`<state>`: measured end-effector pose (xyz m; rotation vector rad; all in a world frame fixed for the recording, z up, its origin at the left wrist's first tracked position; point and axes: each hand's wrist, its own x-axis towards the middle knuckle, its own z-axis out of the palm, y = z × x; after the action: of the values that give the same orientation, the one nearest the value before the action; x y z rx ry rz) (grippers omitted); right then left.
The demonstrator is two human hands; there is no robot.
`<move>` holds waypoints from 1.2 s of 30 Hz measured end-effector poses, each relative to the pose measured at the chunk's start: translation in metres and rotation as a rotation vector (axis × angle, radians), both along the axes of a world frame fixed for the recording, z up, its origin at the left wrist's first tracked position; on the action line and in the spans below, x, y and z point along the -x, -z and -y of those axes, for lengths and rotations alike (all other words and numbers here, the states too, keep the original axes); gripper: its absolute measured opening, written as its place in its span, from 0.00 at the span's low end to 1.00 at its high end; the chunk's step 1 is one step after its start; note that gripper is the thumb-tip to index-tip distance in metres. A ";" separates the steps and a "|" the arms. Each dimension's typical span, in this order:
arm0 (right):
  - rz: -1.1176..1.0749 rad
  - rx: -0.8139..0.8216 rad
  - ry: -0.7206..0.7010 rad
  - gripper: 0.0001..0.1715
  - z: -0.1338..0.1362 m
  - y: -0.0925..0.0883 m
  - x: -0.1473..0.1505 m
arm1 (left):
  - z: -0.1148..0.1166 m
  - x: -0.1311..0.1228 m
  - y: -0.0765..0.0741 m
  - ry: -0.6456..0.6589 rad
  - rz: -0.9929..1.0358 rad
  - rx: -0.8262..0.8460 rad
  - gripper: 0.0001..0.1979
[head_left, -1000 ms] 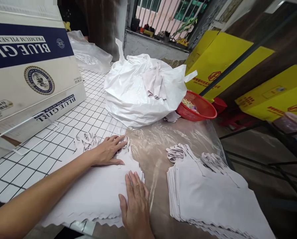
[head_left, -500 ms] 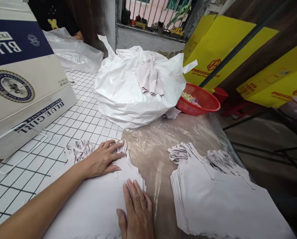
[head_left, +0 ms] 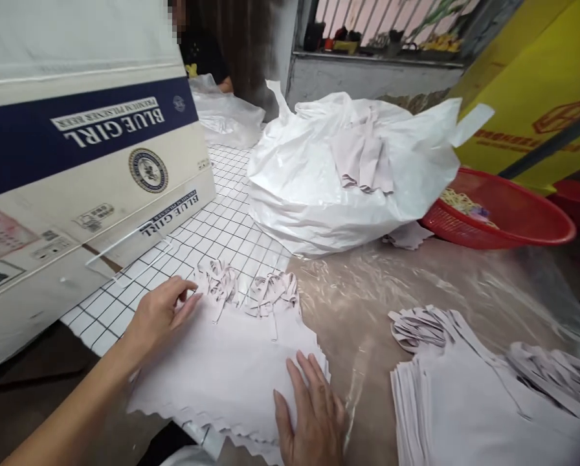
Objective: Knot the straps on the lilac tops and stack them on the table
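A stack of pale grey fabric bags (head_left: 232,369) with drawstring loops lies on the table in front of me. My left hand (head_left: 160,312) rests at the stack's upper left corner, fingers loosely curled against the fabric edge next to the left bunch of strings (head_left: 218,283). My right hand (head_left: 314,414) lies flat and open on the stack's right edge, pressing it down. A second, thicker stack of the same bags (head_left: 484,401) sits to the right on clear plastic sheeting.
A large "Blue Girl" cardboard box (head_left: 76,162) stands at the left on a white grid-patterned surface (head_left: 222,226). A full white plastic bag (head_left: 348,175) sits behind the stacks, a red basket (head_left: 508,213) to its right. Yellow boxes (head_left: 537,110) stand beyond. Another person (head_left: 202,52) sits at the back.
My left hand has slid left from the right bunch of strings to the stack's left corner. The camera view has shifted left and closer; my right hand stays flat on the stack.
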<state>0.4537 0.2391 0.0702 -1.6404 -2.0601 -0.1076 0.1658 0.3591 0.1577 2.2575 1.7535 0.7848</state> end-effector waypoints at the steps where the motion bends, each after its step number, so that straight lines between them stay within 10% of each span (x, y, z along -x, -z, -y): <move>1: -0.014 -0.010 0.022 0.25 0.000 0.001 0.000 | 0.016 0.010 0.006 -0.079 -0.005 0.021 0.15; 8: -0.072 -0.024 0.332 0.35 0.020 0.006 -0.007 | 0.096 0.030 0.046 -0.319 0.030 0.093 0.22; 25: -0.352 0.255 0.468 0.36 0.030 -0.023 0.010 | 0.112 0.033 0.059 -0.088 -0.089 -0.419 0.08; 31: -0.390 0.284 0.485 0.22 0.032 -0.038 0.014 | 0.114 0.030 0.055 -0.075 0.122 -0.145 0.09; 36: -0.500 0.312 0.460 0.10 0.031 -0.045 0.020 | 0.115 0.028 0.032 -0.434 0.299 0.277 0.14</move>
<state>0.4336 0.2080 0.1147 -2.0501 -1.3530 0.4458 0.1381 0.2444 0.1261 1.5176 2.0716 0.8362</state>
